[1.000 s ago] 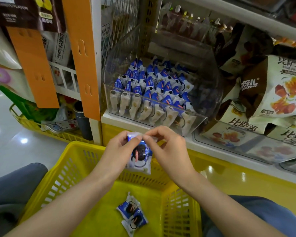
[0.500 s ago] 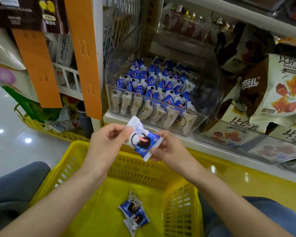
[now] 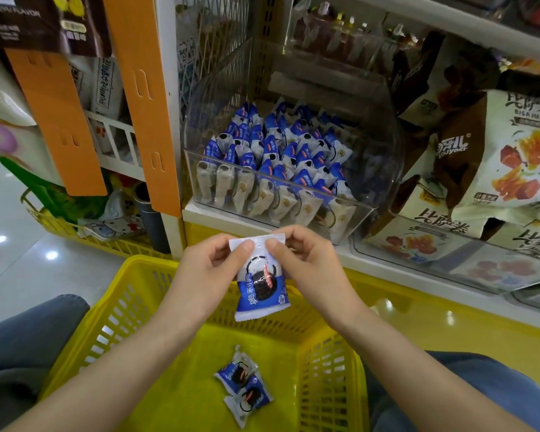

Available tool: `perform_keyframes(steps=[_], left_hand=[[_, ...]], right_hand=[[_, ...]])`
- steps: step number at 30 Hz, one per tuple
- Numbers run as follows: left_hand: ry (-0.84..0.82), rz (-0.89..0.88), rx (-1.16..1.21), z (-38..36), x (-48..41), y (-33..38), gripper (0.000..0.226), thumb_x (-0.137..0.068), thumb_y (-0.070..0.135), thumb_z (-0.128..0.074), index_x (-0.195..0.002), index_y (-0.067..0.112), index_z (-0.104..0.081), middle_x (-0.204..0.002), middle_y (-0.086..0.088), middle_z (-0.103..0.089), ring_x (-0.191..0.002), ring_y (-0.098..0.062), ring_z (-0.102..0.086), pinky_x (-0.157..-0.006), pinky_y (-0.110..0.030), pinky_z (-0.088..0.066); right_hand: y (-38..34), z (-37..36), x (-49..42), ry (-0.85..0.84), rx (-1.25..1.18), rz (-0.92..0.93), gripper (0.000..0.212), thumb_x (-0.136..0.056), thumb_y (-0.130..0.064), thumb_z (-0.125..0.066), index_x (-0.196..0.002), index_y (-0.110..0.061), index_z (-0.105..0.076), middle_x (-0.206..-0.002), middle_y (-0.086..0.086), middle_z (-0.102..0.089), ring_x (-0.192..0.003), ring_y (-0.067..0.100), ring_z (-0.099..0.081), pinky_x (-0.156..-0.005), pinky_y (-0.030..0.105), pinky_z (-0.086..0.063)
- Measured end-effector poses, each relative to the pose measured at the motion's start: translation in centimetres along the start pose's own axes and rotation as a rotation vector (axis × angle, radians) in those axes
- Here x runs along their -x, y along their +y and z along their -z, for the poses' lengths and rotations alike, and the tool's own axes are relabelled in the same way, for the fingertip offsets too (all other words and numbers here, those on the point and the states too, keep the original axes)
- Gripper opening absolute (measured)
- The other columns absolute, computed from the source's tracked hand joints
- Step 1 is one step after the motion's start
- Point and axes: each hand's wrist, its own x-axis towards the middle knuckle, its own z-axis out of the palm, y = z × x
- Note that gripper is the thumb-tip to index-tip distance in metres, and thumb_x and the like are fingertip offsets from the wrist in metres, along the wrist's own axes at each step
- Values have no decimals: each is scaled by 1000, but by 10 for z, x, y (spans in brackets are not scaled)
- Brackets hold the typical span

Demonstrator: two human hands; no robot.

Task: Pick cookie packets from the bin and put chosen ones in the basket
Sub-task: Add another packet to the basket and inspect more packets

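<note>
We hold the cookie packet by its top seam over the basket — left hand and right hand both pinching it. The bin sits just beyond. Pulling the seam apart could tear it; letting go unevenly could send it past the rim.

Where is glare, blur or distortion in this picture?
Head view: lamp glare spots on the glossy floor at left; shelf edges bow toward the frame corners; the held cookie packet is sharp; the clear bin wall looks hazy with reflections.
</note>
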Motion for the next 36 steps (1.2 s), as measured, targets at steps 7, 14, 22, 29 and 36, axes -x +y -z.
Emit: perform_keyframes(steps=[7,14,22,29,36], left_hand=[[-9,79,15,1,-2,-2,22,-90,18,-55,-69,16,-62,-60,7,-66,-56,1,-61,-48,-13,-46],[65,27,-260,4,-6,-7,11,-87,26,-59,-83,20,-50,-78,-3,-57,-75,-19,-57,-69,-31,-48],[-115,395,193,8,-13,-2,48,-96,46,-25,-94,16,-63,-77,1,-74,-71,-15,-70,-65,-26,-50],[-13,297,208,11,-8,-1,22,-88,15,-58,-108,11,-65,-94,-4,-73,-85,-15,-68,-73,-28,-50],[-40,255,161,8,-7,-2,22,-90,12,-56,-110,18,-60,-93,2,-73,-85,-10,-69,-72,-24,-51]], right_hand=[[3,-1,8,38,585,466,6,-89,-22,-60,-91,-17,-63,-85,-9,-59,-78,5,-55,-68,26,-50],[2,3,4,224,434,395,4,-88,-22,-60,-90,-20,-63,-82,-12,-62,-78,2,-58,-67,16,-48],[0,6,4,129,381,489,9,-83,-9,-65,-88,-16,-66,-92,-6,-64,-90,2,-58,-81,14,-47],[6,2,9,-97,728,661,18,-88,-24,-55,-90,-10,-66,-98,1,-61,-96,8,-50,-83,16,-38],[6,-6,5,48,91,-87,10,-95,-24,-46,-104,-22,-47,-99,-2,-62,-85,7,-63,-74,25,-54]])
